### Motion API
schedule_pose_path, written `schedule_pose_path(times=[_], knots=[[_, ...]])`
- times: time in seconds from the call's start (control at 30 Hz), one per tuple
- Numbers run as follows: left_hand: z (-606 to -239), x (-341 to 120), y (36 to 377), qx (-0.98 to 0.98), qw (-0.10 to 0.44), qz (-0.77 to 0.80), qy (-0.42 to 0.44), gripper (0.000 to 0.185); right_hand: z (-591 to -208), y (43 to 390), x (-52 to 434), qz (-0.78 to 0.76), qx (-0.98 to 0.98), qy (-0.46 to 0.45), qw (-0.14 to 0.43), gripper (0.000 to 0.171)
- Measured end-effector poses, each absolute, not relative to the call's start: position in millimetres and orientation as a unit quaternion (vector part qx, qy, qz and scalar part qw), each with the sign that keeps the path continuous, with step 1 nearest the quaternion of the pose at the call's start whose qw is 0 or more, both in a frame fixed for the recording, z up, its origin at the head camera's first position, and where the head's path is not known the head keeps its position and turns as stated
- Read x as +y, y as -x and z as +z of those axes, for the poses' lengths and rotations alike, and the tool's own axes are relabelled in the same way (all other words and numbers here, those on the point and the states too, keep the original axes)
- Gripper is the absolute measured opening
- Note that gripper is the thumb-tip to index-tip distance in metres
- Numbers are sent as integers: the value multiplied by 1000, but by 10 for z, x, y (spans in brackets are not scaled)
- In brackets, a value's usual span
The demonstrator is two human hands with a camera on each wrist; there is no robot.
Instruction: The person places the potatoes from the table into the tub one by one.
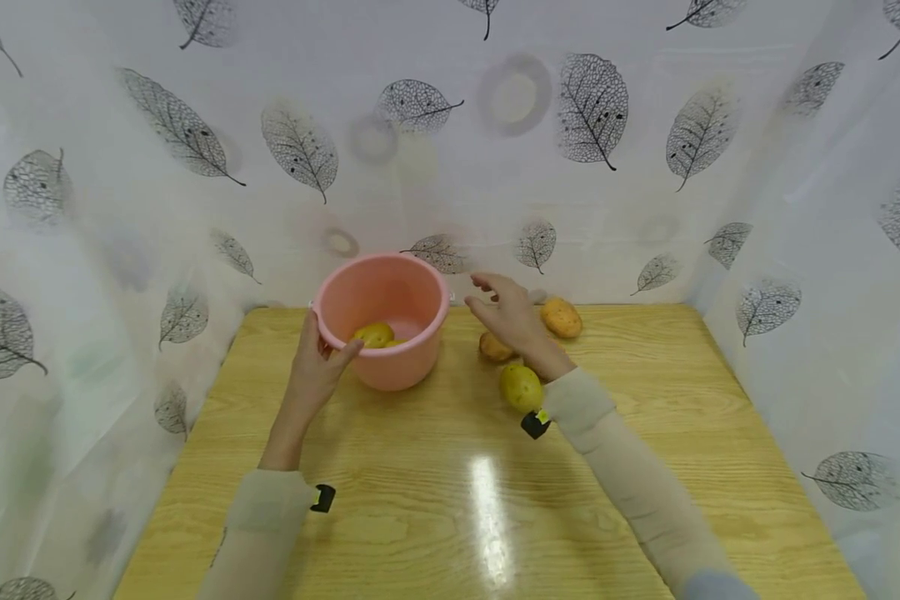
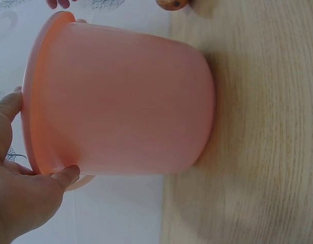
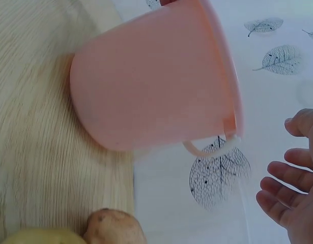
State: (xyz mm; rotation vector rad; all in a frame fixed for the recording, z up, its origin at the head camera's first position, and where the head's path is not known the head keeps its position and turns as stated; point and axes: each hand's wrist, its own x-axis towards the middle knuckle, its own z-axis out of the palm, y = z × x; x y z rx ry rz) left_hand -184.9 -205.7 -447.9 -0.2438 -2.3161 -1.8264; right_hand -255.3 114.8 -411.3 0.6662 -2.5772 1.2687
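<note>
A pink bucket stands upright at the back of the table, tilted in the wrist views by the cameras' angle. Inside it lie yellow potatoes. My left hand grips the bucket's rim at the near left, thumb and fingers on either side of the edge. To the right of the bucket, my right hand hangs in the air with fingers spread and loosely bent, holding nothing; in the right wrist view the palm faces the bucket, apart from it. Below and beside that hand lie a brown potato and a yellow potato.
Farther right, near the table's back edge, sits an orange-brown potato. A white bucket handle hangs down behind the rim. Leaf-printed curtain encloses the wooden table at the back and both sides.
</note>
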Motion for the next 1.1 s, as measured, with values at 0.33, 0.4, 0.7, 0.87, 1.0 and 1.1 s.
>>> schedule_pose_path(times=[0.33, 0.4, 0.7, 0.87, 1.0, 1.1], knots=[[-4478, -2061, 1839, -782, 88, -611, 79, 96, -4155, 2454, 1539, 416, -882, -201, 98, 46], [-4475, -2057, 1833, -782, 89, -612, 79, 95, -4173, 2432, 1621, 415, -882, -198, 101, 46], [-4456, -2051, 1827, -781, 91, -613, 81, 94, -4251, 2298, 1965, 423, -883, -177, 101, 46], [-4464, -2051, 1838, -775, 91, -620, 81, 95, -4339, 2226, 2112, 419, -887, -165, 105, 45], [-4473, -2052, 1840, -778, 88, -617, 75, 95, -4428, 2148, 2190, 423, -886, -157, 110, 45], [-4476, -2051, 1841, -783, 84, -612, 73, 95, -4508, 2082, 2233, 421, -887, -151, 114, 44]])
